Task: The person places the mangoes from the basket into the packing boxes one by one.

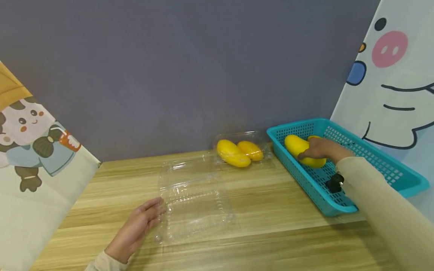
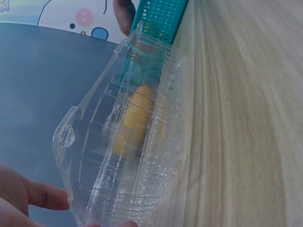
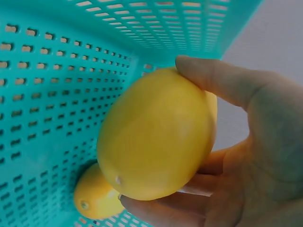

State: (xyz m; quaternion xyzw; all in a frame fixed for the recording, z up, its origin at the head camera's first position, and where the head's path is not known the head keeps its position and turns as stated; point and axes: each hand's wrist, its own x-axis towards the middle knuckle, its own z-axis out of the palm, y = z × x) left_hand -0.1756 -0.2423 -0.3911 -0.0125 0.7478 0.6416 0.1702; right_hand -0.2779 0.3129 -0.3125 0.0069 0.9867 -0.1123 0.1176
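Note:
A clear plastic clamshell box [image 1: 200, 214] lies opened out on the wooden table. My left hand [image 1: 140, 226] holds its left edge, with the thumb [image 2: 47, 195] against the plastic rim in the left wrist view. Inside the teal basket [image 1: 288, 167], my right hand [image 1: 320, 148] grips a yellow mango [image 3: 156, 135], thumb on one side and fingers on the other. Another mango [image 3: 97, 191] lies below it on the basket floor. Behind the opened box, a second clear box [image 1: 259, 137] contains two mangoes [image 1: 234, 153].
The basket stands at the right, its wall rising around my right hand. A grey upright panel [image 1: 169, 82] borders the table's back. Cartoon-printed sheets flank it at the left [image 1: 34, 150] and right [image 1: 400, 94]. Bare wooden tabletop [image 1: 264, 210] lies between the opened box and the basket.

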